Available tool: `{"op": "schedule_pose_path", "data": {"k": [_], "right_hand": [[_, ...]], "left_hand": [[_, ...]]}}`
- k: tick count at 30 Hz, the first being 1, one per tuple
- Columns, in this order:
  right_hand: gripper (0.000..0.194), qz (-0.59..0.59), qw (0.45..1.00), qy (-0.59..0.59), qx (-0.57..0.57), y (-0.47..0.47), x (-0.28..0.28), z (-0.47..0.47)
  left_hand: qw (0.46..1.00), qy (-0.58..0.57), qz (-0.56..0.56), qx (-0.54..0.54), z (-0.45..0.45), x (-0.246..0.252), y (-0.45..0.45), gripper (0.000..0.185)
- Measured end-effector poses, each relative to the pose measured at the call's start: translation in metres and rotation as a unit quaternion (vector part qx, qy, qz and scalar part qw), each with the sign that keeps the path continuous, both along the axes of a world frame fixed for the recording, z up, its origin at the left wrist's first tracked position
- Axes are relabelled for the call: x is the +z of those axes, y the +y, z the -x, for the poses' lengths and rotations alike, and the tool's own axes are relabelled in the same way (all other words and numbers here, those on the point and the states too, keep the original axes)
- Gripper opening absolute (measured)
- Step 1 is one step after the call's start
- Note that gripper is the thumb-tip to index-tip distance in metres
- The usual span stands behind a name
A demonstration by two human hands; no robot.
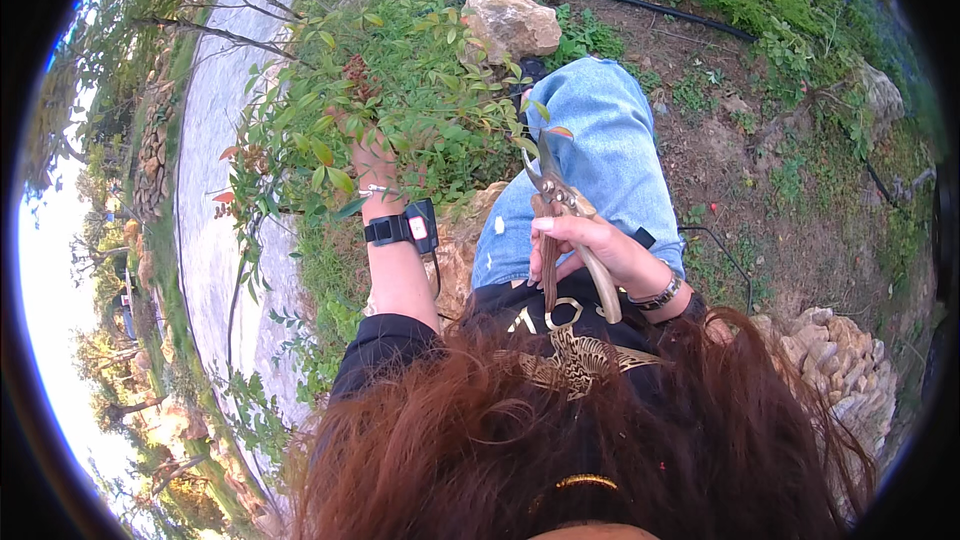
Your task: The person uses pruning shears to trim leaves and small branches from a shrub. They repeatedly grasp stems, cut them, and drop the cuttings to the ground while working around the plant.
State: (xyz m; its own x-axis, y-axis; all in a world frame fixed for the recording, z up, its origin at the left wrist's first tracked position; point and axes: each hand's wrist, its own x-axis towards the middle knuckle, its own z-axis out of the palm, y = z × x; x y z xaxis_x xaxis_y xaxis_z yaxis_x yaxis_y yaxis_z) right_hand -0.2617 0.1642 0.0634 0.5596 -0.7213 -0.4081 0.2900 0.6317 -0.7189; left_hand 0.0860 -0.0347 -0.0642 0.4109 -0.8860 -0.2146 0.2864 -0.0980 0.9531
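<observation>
My right hand (pixel 592 244) holds a pair of pruning shears (pixel 562 199) with brown handles above my jeans. The shears' metal blades point away from me, near the tips of some leaves. On the left, my left hand (pixel 365 127) reaches into a leafy shrub (pixel 307 105) and is mostly hidden by foliage, so its fingers and whatever they touch cannot be made out. A cluster of small reddish-brown berries or seed heads (pixel 360 79) stands just above that hand. Some leaves of the shrub are tinged red and yellow.
A large pale rock (pixel 514 24) lies beyond the shrub, and another rock (pixel 457 247) is beside my leg. A black irrigation hose (pixel 660 9) crosses the soil at the upper right. A paved path (pixel 225 165) runs along the left. Piled stones (pixel 832 360) are at the lower right.
</observation>
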Motion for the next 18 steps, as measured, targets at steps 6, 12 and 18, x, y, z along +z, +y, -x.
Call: {"op": "schedule_pose_path", "data": {"k": [6,12,18], "right_hand": [[0.046,0.003,0.999,0.032,-0.044,-0.007,-0.009,-0.014],[0.041,0.014,0.997,0.032,-0.075,-0.012,-0.006,-0.023],[0.039,-0.037,0.986,0.031,-0.16,-0.017,-0.006,-0.024]], "left_hand": [[0.999,0.042,-0.015,0.012,0.011,0.005,0.003,0.051],[0.997,0.07,-0.013,0.028,0.019,0.011,0.003,0.052],[0.994,0.093,-0.026,0.052,0.023,0.016,0.012,0.053]]}}
